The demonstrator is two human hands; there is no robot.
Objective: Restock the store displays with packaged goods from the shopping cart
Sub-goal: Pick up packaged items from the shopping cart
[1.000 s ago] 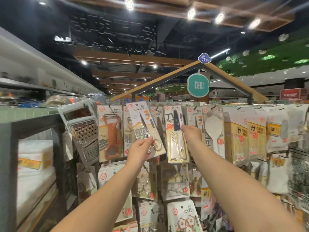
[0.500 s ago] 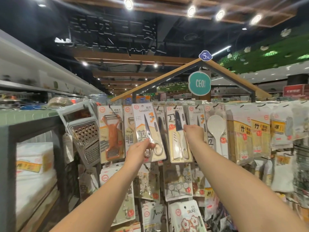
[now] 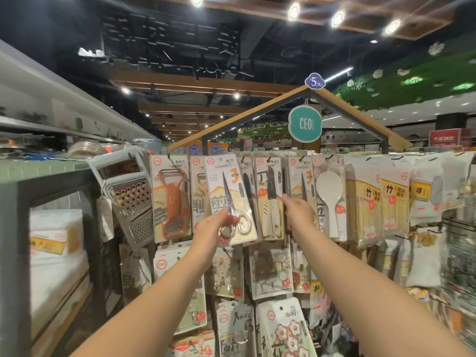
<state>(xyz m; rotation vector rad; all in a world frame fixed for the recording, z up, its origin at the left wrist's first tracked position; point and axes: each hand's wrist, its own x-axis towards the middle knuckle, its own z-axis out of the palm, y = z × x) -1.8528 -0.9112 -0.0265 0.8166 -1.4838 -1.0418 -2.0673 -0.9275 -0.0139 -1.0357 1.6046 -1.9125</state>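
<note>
My left hand (image 3: 211, 229) has its fingers (image 3: 223, 215) pinched on the lower edge of the scissors pack (image 3: 229, 199), thumb on the front over the handle loops. The pack is held up, tilted slightly left, in front of the top row of the hanging display, overlapping a card behind it and just right of the orange peeler pack (image 3: 170, 199). My right hand (image 3: 298, 215) reaches to the row just right of the knife pack (image 3: 270, 199); its fingers go in among the cards there, and I cannot tell whether they grasp anything or only press against the packs. A second scissors pack (image 3: 302, 181) hangs at that hand, with a white rice spoon pack (image 3: 331, 199) just right of it. Further right hang yellow bamboo packs (image 3: 365, 202). To the far left a metal grater (image 3: 128, 199) leans off the display's end. Below the top row hang sticky hook packs (image 3: 286, 328). Above, a round teal CEO sign (image 3: 305, 124) hangs under the wooden roof frame (image 3: 231, 122).
</note>
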